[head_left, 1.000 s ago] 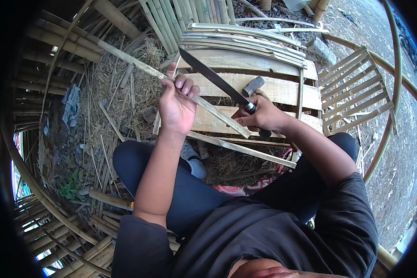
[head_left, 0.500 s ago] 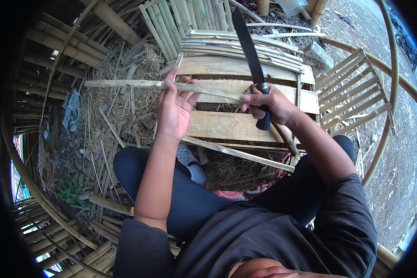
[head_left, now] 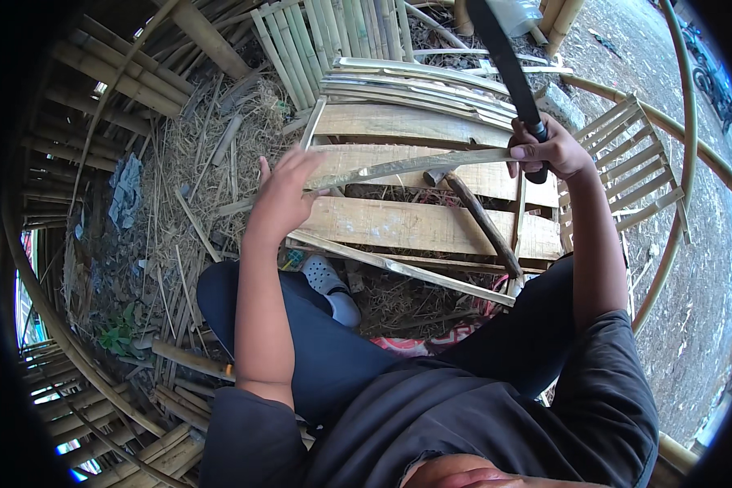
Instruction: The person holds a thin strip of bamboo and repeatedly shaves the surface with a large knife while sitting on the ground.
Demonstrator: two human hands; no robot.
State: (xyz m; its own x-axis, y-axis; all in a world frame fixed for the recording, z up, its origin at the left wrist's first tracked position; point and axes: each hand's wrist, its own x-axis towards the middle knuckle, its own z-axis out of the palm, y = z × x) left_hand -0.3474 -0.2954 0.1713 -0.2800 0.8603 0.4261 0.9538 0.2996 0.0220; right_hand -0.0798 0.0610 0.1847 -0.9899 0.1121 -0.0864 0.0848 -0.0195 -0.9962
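One knife and one stick fill your right hand. Your left hand spreads loose. The cloth has blurry marks.

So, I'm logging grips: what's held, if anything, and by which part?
The right hand holds the knife by its black handle and the bamboo strip by its right end. The left hand is open, strip contact unclear.

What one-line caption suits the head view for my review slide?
Right hand holds a dark-bladed knife and a pale strip, left hand open over the strip, above wooden planks.
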